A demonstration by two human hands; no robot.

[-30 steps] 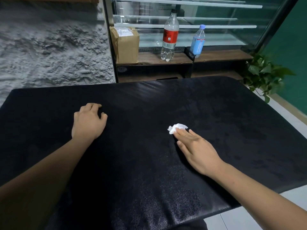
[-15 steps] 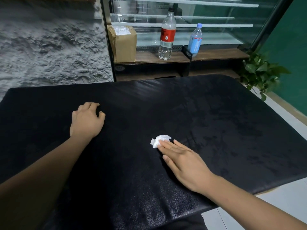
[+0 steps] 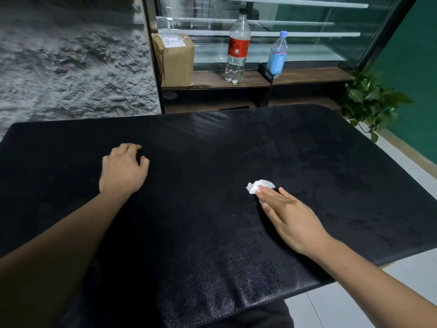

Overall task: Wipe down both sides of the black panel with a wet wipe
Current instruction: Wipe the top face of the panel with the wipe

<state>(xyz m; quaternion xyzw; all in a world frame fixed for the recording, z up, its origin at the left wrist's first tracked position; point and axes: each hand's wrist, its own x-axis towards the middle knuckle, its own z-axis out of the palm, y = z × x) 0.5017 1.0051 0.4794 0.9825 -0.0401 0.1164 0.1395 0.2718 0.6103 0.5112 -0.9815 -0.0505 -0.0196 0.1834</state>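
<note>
The black panel lies flat and fills the lower and middle frame, its near edge pebbled and shiny. A thin pale strip under its lower right edge may be the surface beneath it, though little of it shows. Right of centre, the right hand lies open, its straight fingers pressed flat on a crumpled white wet wipe that sits on the panel and sticks out past the fingertips. Dull smears mark the panel around and beyond it. Left of centre, the left hand rests on the panel, fingers loosely bent, holding nothing. Further back, a wooden shelf carries a cardboard box, a red-labelled bottle and a blue-labelled bottle. A leafy plant stands at the right.
</note>
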